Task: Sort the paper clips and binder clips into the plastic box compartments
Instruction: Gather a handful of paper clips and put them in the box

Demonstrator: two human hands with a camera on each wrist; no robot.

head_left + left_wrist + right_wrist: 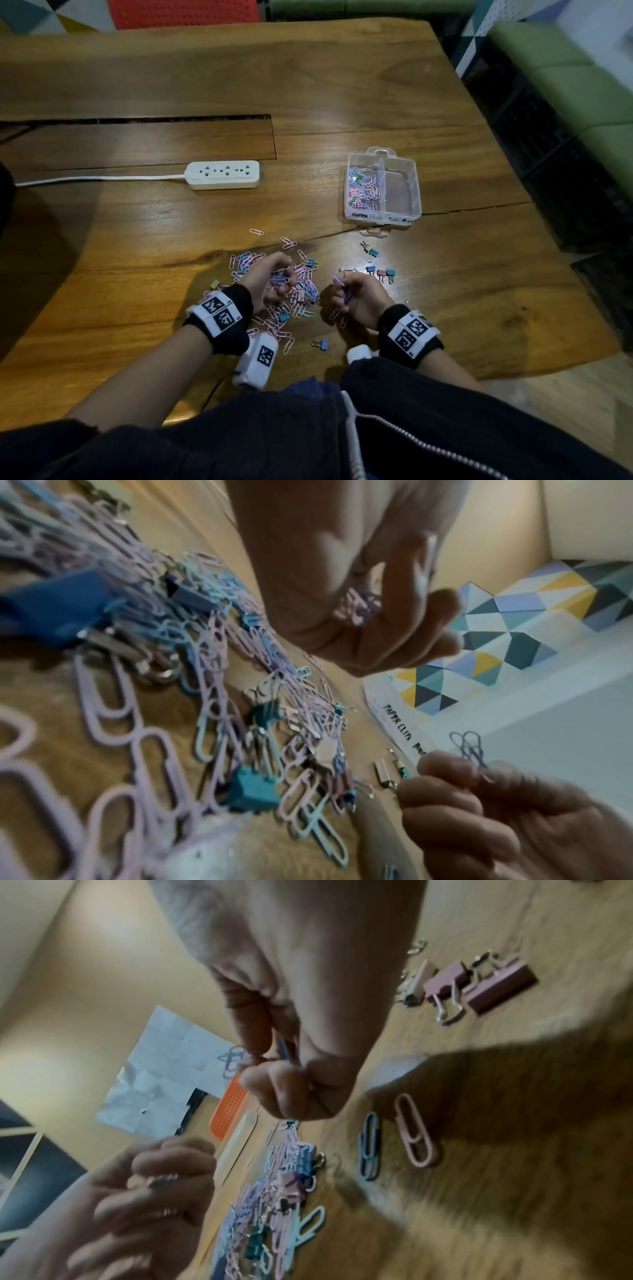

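Right now my left hand (270, 279) cups pink paper clips (356, 607) over the pile (301, 291) on the desk (342, 85); my right hand (359, 298) pinches purple paper clips (471, 748).

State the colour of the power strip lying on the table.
The power strip is white, with a white cable; the head view shows it best.

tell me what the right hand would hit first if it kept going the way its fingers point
Probably the pile of clips beside the left hand. The right hand, pinching paper clips, points leftward; depth is unclear.
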